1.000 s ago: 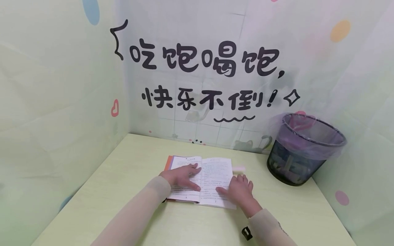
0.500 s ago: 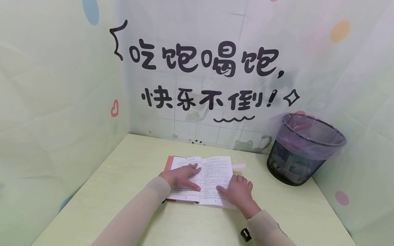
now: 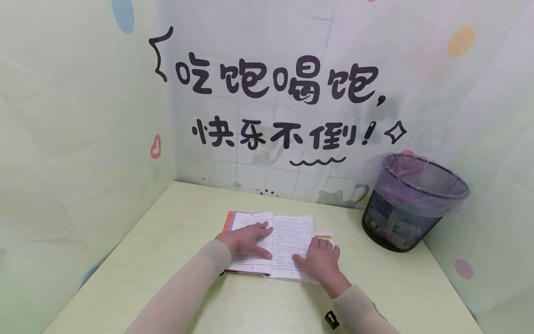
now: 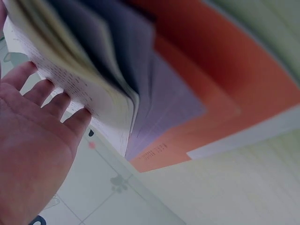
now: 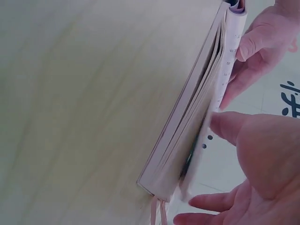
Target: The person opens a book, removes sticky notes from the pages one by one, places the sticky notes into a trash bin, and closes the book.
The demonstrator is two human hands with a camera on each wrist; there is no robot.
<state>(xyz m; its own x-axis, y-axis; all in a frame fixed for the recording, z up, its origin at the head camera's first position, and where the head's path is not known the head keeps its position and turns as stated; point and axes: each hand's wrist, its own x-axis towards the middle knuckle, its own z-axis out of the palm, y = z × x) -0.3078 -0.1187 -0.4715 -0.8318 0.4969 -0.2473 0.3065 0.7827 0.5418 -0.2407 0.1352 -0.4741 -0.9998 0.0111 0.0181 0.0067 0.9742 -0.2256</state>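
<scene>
An open book (image 3: 289, 236) with printed pages lies on the table, its orange and purple cover edge showing at the left. My left hand (image 3: 246, 241) rests on the left page with fingers spread. In the left wrist view, its fingers lie straight across the print beside the orange cover (image 4: 229, 65). At the right edge, my right hand (image 3: 323, 262) has its thumb on the page and its other fingers bent around the side. The right wrist view shows the thumb (image 5: 229, 126) against the page, above slightly fanned sheets. Thin pink ribbons (image 5: 158, 211) hang from the book.
A black mesh wastebasket (image 3: 396, 222) with a purple liner stands at the table's back right. Printed fabric walls (image 3: 267, 46) enclose the back and sides of the pale table (image 3: 142, 278). A black tag (image 3: 332, 320) hangs by the right sleeve.
The right-hand page's edge has shifted slightly, and the pink strip beyond it now sits a little differently. My right hand has moved marginally left; my left hand has stayed still.
</scene>
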